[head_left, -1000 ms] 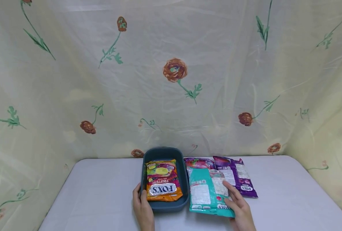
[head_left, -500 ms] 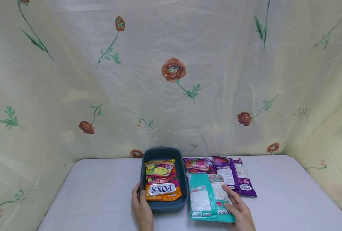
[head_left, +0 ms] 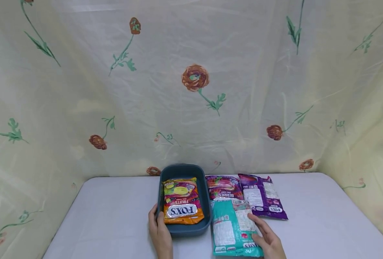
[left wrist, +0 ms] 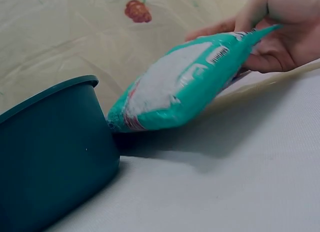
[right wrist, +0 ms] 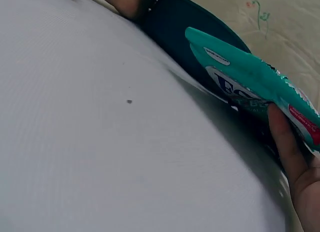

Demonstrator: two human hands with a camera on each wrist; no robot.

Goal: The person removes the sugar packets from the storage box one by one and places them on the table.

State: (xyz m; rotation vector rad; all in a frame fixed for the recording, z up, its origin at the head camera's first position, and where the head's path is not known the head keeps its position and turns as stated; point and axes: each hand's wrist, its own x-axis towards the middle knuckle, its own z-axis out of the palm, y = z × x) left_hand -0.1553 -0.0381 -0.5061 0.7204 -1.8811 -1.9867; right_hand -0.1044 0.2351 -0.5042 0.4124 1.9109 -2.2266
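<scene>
My left hand [head_left: 160,233] grips the near left side of a dark blue plastic bin [head_left: 184,231], its thumb at the rim. Inside the bin lies an orange Fox's fruits candy bag [head_left: 181,199]. To the right, my right hand [head_left: 269,239] holds a teal Fox's candy bag [head_left: 225,230] by its right side, printed back up. In the left wrist view the teal bag [left wrist: 185,86] hangs tilted above the table, its lower end close to the bin's wall [left wrist: 60,152]. The right wrist view shows a finger [right wrist: 287,142] under the bag.
Behind the teal bag lie a berries candy bag [head_left: 223,185] and a purple candy bag [head_left: 265,196], side by side on the white table [head_left: 113,219]. A floral cloth [head_left: 227,136] hangs along the back and both sides.
My right hand has drawn the teal bag toward me and slightly down, uncovering more of the berries bag behind it. The left hand and the bin stay in place.
</scene>
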